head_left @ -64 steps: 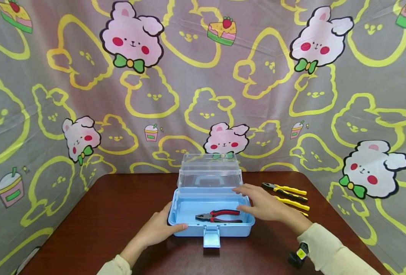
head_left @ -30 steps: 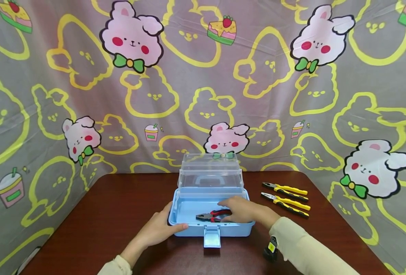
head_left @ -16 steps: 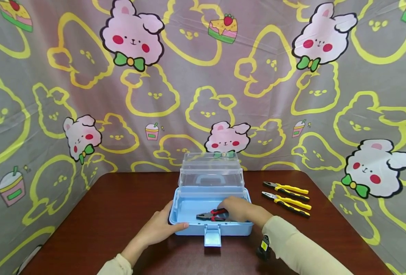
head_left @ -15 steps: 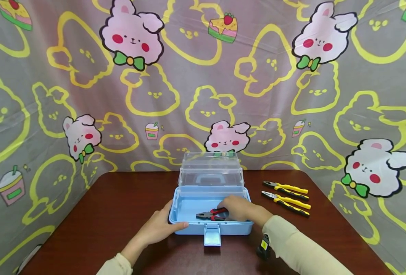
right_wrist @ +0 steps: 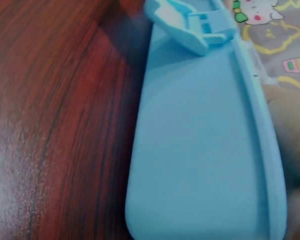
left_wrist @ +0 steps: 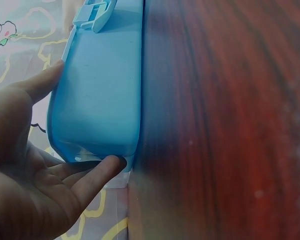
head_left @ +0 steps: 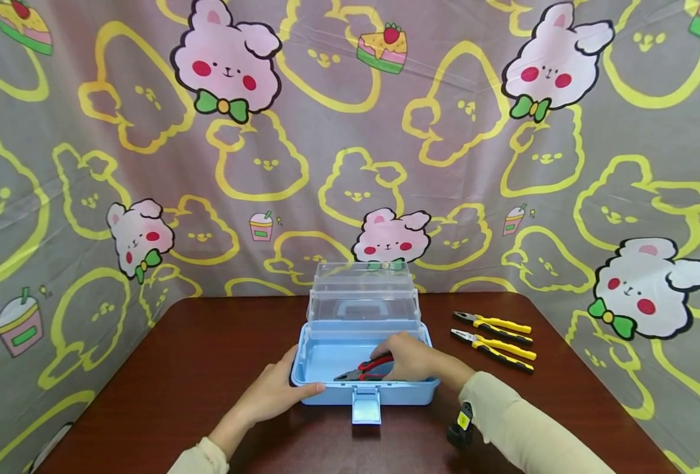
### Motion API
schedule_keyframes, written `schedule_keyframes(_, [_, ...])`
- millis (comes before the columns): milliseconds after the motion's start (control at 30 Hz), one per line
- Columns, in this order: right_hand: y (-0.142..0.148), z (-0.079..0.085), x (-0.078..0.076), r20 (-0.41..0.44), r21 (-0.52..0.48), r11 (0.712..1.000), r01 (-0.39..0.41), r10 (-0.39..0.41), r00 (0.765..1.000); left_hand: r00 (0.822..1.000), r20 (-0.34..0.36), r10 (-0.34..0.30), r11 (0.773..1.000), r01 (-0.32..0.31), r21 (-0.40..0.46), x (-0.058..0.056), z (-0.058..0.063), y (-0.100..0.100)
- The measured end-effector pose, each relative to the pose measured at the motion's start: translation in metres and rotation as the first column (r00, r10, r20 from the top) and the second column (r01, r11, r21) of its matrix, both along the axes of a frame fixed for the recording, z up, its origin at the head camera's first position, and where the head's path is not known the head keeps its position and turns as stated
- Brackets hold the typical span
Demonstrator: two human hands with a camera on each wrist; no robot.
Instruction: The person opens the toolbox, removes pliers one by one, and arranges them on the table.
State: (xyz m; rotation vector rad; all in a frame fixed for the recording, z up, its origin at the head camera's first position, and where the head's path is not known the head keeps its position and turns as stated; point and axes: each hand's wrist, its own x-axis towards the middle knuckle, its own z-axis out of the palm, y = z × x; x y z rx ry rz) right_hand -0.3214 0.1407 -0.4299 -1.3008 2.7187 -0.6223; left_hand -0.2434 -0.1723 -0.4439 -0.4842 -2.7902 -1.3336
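A light blue toolbox (head_left: 406,394) stands on the table with its clear lid (head_left: 362,286) raised at the back and its front latch (head_left: 366,411) hanging down. My left hand (head_left: 270,393) grips its left front corner; the left wrist view shows the thumb at the rim and the fingers (left_wrist: 97,180) against the end wall. Inside the box my right hand (head_left: 412,359) holds pliers (head_left: 363,374) with red and black handles, their dark jaws pointing left. Part of the handles is hidden by that hand. The right wrist view shows mostly the box's front wall (right_wrist: 195,140).
Two pliers with yellow and black handles lie to the right of the box, one pair (head_left: 492,327) behind the other (head_left: 495,349). The dark red-brown table (head_left: 220,342) reaches back to a patterned curtain (head_left: 302,164).
My right hand has come from above the box's right side down into it, taken hold of the red-handled pliers and tilted their handles up slightly. The left hand keeps its place.
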Motion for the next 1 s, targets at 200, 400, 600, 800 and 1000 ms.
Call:
schedule_keyframes(200, [0.004,0.008,0.005,0.1,-0.077,0.997,0.016,-0.008,0.995,1.0,0.014,0.024,1.0,-0.024,-0.018,0.0,0.0,0.001])
schedule_keyframes(400, [0.008,0.013,0.008,0.128,-0.118,0.992,0.048,-0.033,0.991,0.999,0.021,0.044,0.999,-0.043,-0.03,0.0,0.001,0.0])
schedule_keyframes(600, [0.009,0.016,0.01,0.125,-0.134,0.989,0.058,-0.042,0.991,0.999,0.017,0.036,0.999,-0.036,-0.023,0.0,0.001,0.0])
schedule_keyframes(800, [0.011,0.025,0.016,0.153,-0.156,0.984,0.09,-0.065,0.986,0.999,0.016,0.029,0.999,-0.028,-0.019,0.0,0.001,0.0])
schedule_keyframes(1000, [0.017,0.03,0.02,0.13,-0.156,0.981,0.119,-0.099,0.987,1.0,0.019,0.023,1.0,-0.022,-0.014,0.001,0.001,0.0])
